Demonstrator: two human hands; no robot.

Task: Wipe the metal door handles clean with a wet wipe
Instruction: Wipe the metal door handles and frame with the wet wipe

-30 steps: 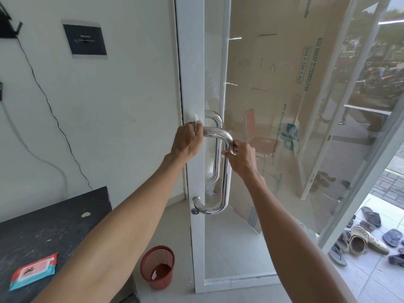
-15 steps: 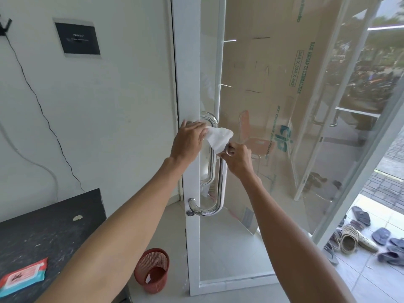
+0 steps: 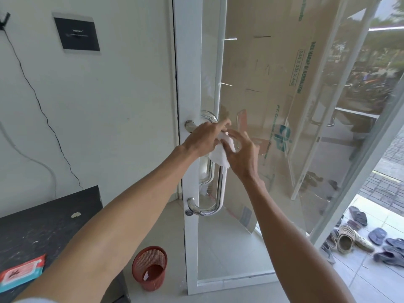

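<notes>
A polished D-shaped metal door handle is fixed to the white-framed glass door; a second handle shows behind the glass. A crumpled white wet wipe hangs in front of the handle's upper part. My left hand grips the wipe from the left. My right hand touches the wipe from the right with its fingers spread. The handle's top bend is hidden behind both hands.
A dark table at lower left carries a red and teal wet-wipe pack. A red mesh waste basket stands on the floor beside the door frame. Several sandals lie outside at right. A cable runs down the wall.
My left hand has come off the handle's top mount with the wipe and moved right. My right hand has let go of the handle bar and opened against the wipe.
</notes>
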